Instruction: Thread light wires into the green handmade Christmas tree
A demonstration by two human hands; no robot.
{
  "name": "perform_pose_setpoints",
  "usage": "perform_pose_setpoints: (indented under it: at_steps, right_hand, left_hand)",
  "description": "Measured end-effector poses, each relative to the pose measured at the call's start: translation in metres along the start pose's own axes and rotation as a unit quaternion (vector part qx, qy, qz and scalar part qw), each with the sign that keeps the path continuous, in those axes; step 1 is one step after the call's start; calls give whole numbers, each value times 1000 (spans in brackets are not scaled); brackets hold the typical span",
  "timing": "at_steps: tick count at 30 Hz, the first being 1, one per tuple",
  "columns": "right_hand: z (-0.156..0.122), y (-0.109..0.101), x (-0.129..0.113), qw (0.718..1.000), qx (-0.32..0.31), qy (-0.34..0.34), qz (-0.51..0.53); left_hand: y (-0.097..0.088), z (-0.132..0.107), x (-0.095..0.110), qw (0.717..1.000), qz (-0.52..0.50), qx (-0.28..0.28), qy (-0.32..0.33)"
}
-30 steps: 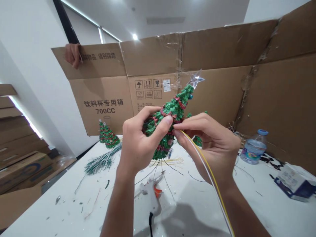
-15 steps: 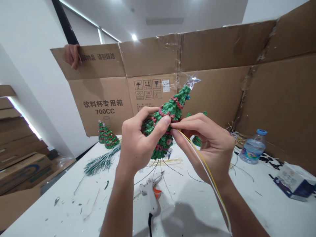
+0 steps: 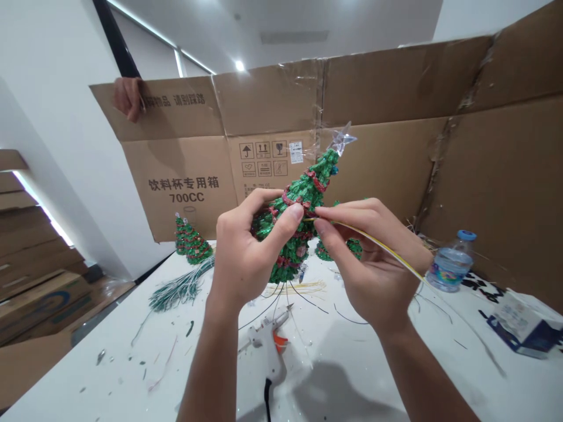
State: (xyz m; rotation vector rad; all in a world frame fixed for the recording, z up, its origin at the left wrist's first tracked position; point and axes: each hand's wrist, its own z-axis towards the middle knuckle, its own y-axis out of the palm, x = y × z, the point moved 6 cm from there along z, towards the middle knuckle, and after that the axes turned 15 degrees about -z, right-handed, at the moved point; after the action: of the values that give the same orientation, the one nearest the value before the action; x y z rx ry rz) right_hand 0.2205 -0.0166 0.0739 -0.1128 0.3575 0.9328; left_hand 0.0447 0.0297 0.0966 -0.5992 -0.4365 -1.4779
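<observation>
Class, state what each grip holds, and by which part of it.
Left grip: the tilted green tree, around its middle. Right grip: the thin yellow and white strands, pinched between thumb and forefinger near their end at the tree.

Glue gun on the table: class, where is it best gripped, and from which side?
The glue gun is probably best taken by its white handle, coming from the near side: the handle extends toward the wearer, the nozzle points away, and the orange trigger sits on its right.
</observation>
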Motion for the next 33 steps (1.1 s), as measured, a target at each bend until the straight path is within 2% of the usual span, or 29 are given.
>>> perform_pose_setpoints:
  at_steps: [5,8,15,20,25,28,33]
  right_hand:
    - [-2,1,7,995,18,75,62]
    - [-1,3,12,990,1,115,87]
    - [3,7,14,981,-63,134,124]
    - [2,8,21,968,-78,175,164]
    - [3,7,25,968,-64,165,180]
    - [5,3,22,976,-45,149,150]
    - [7,0,16,986,-61,122,95]
  left_hand:
    - [1,-1,3,1000,-3,-10,5]
    - [2,0,3,1000,-1,-11,4]
    - [3,0,2,1000,-4,-16,1]
    - [2,0,1,1000,-15,-13,-6]
    - [1,-1,1,1000,-9,-7,-8]
    - [1,0,0,1000,-7,-7,-8]
    - [1,1,0,1000,-2,-8,-10]
